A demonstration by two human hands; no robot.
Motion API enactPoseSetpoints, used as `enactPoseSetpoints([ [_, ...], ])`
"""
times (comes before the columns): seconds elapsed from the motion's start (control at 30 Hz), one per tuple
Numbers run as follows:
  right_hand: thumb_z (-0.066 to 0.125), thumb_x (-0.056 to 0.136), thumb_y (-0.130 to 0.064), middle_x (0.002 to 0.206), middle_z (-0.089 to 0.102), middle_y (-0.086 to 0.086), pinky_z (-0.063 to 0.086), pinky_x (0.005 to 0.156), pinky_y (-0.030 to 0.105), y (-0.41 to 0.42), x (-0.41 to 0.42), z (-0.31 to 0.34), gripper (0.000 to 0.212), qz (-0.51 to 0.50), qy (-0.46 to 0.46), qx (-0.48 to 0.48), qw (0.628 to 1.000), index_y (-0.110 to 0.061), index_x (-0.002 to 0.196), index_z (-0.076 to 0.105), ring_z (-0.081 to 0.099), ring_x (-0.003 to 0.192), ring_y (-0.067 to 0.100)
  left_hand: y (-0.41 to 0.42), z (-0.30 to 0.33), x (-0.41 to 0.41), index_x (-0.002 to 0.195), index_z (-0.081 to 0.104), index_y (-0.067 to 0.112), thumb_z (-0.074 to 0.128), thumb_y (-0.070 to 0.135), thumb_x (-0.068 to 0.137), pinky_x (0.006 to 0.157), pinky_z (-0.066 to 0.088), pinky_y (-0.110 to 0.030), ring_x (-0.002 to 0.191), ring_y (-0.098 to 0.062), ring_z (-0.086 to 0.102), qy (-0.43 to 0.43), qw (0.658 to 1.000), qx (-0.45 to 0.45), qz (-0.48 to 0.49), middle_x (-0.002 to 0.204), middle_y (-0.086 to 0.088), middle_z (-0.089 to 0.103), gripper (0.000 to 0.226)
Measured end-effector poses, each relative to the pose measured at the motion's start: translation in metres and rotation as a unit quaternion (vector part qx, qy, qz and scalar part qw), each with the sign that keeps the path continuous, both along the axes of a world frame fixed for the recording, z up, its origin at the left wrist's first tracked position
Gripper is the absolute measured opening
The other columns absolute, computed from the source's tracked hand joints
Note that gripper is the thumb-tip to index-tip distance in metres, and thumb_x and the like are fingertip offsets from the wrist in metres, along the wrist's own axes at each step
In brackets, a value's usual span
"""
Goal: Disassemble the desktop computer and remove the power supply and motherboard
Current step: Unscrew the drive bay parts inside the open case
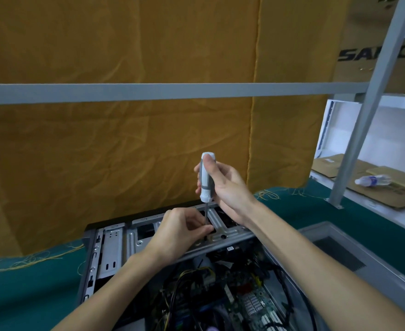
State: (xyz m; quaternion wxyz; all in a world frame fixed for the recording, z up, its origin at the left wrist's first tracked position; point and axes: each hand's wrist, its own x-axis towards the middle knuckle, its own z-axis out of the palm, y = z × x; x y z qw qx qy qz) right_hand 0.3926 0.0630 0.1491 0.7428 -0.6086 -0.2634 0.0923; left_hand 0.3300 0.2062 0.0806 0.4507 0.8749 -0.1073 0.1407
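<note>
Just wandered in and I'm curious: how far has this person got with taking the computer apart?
Early on. Done: the case lies open, side panel off. In hand: the right hand holds a screwdriver upright on the metal frame while the left hand steadies its tip. Left: the motherboard and cables remain inside.

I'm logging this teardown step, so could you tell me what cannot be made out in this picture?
Head view only:
- Screwdriver tip and any screw: hidden behind the left hand.
- Motherboard: cut off by the bottom edge, partly under cables.
- Power supply: not identifiable.
- Box lettering: blurred, crossed by the shelf post.
</note>
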Motion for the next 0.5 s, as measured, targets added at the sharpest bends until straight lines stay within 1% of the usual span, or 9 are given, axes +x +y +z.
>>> enactPoseSetpoints([
  [0.07,0.058,0.088,-0.067,0.080,0.061,0.002,0.053,0.078,0.033,0.001,-0.003,-0.002,0.058,0.055,0.007,0.007,0.998,-0.013,0.101,0.075,0.058,0.071,0.015,-0.001,0.000,0.000,0.093,0.076,0.020,0.075,0.023,0.092,0.075,0.059,-0.028,0.079,-0.007,0.072,-0.009,1.000,0.004,-0.016,0.084,0.008,0.077,0.003],
  [0.13,0.048,0.092,-0.066,0.079,0.062,0.005,0.051,0.082,0.039,0.006,-0.008,-0.003,0.066,0.086,0.022,0.014,0.996,-0.008,0.113,0.070,0.058,0.071,0.016,-0.001,-0.001,-0.003,0.105,0.075,0.018,0.068,0.014,0.096,0.083,0.056,-0.020,0.092,-0.005,0.073,-0.004,0.999,-0.020,-0.049,0.096,0.009,0.078,0.012],
  [0.17,0.045,0.092,-0.067,0.077,0.062,0.006,0.051,0.082,0.040,0.008,-0.010,-0.003,0.067,0.088,0.022,0.012,0.996,-0.007,0.112,0.065,0.058,0.070,0.016,-0.001,-0.001,-0.004,0.105,0.075,0.016,0.066,0.012,0.097,0.081,0.055,-0.018,0.093,-0.005,0.073,0.002,0.998,-0.031,-0.057,0.097,0.008,0.078,0.013],
  [0.23,0.046,0.090,-0.071,0.076,0.063,0.006,0.049,0.081,0.040,0.011,-0.015,-0.003,0.065,0.073,0.005,-0.005,0.997,-0.009,0.107,0.058,0.056,0.067,0.016,0.000,0.000,-0.005,0.099,0.077,0.015,0.067,0.013,0.097,0.072,0.052,-0.015,0.084,-0.005,0.074,-0.001,0.998,-0.044,-0.055,0.090,0.007,0.078,0.010],
  [0.3,0.056,0.084,-0.071,0.080,0.063,0.005,0.049,0.078,0.037,0.011,-0.019,-0.002,0.067,0.050,-0.009,-0.004,0.999,-0.009,0.109,0.053,0.054,0.065,0.015,-0.002,0.000,-0.006,0.090,0.078,0.019,0.072,0.018,0.095,0.065,0.051,-0.016,0.073,-0.005,0.072,-0.019,0.998,-0.036,-0.038,0.082,0.007,0.077,0.008],
  [0.37,0.063,0.081,-0.068,0.083,0.062,0.005,0.050,0.072,0.032,0.007,-0.018,-0.001,0.067,0.025,-0.003,0.022,0.999,-0.006,0.106,0.054,0.056,0.067,0.016,-0.005,0.000,-0.005,0.080,0.075,0.028,0.076,0.021,0.092,0.063,0.051,-0.019,0.069,-0.007,0.071,-0.030,0.999,-0.032,-0.019,0.077,0.007,0.076,0.014],
  [0.4,0.061,0.084,-0.066,0.083,0.063,0.006,0.050,0.072,0.031,0.005,-0.018,0.000,0.064,0.018,-0.002,0.030,0.999,-0.005,0.104,0.057,0.058,0.069,0.016,-0.006,0.001,-0.004,0.077,0.073,0.032,0.077,0.022,0.091,0.062,0.050,-0.019,0.068,-0.007,0.070,-0.033,0.999,-0.031,-0.012,0.077,0.008,0.076,0.018],
  [0.43,0.056,0.089,-0.063,0.083,0.063,0.006,0.051,0.073,0.032,0.003,-0.017,0.000,0.063,0.018,0.000,0.031,0.999,-0.002,0.103,0.060,0.059,0.071,0.017,-0.006,0.002,-0.004,0.078,0.072,0.034,0.076,0.021,0.092,0.063,0.050,-0.017,0.069,-0.005,0.071,-0.032,0.999,-0.025,-0.013,0.078,0.009,0.076,0.019],
  [0.5,0.045,0.096,-0.061,0.080,0.062,0.006,0.052,0.076,0.034,0.002,-0.017,0.000,0.065,0.033,0.028,0.036,0.998,-0.001,0.105,0.068,0.059,0.072,0.017,-0.005,0.001,-0.005,0.092,0.075,0.030,0.070,0.016,0.096,0.071,0.052,-0.014,0.081,-0.001,0.072,-0.023,0.999,-0.008,-0.035,0.088,0.013,0.077,0.015],
])
